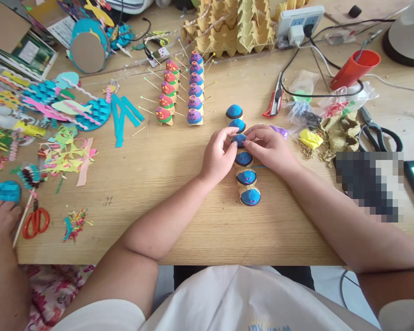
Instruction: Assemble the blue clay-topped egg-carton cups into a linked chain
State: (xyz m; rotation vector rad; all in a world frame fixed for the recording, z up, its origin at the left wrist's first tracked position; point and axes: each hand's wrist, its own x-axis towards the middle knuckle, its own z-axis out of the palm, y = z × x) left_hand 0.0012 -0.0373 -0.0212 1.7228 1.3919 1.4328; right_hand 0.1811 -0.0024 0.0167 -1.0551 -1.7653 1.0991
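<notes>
A row of several egg-carton cups with blue tops (247, 177) runs down the middle of the wooden table (165, 193). My left hand (218, 154) and my right hand (269, 146) meet over the third cup (239, 139). Both pinch it with curled fingertips. The cups nearer me show small dark faces. A scrap of purple clay (279, 132) lies just beyond my right hand.
Two rows of painted cups with pins (181, 92) stand further back. Left are paper scraps (67, 154), red scissors (36, 221) and another person's hand (0, 223). Right are a red cup (354, 69), cutter (275, 99), black scissors (377, 131) and yellow clay (310, 138).
</notes>
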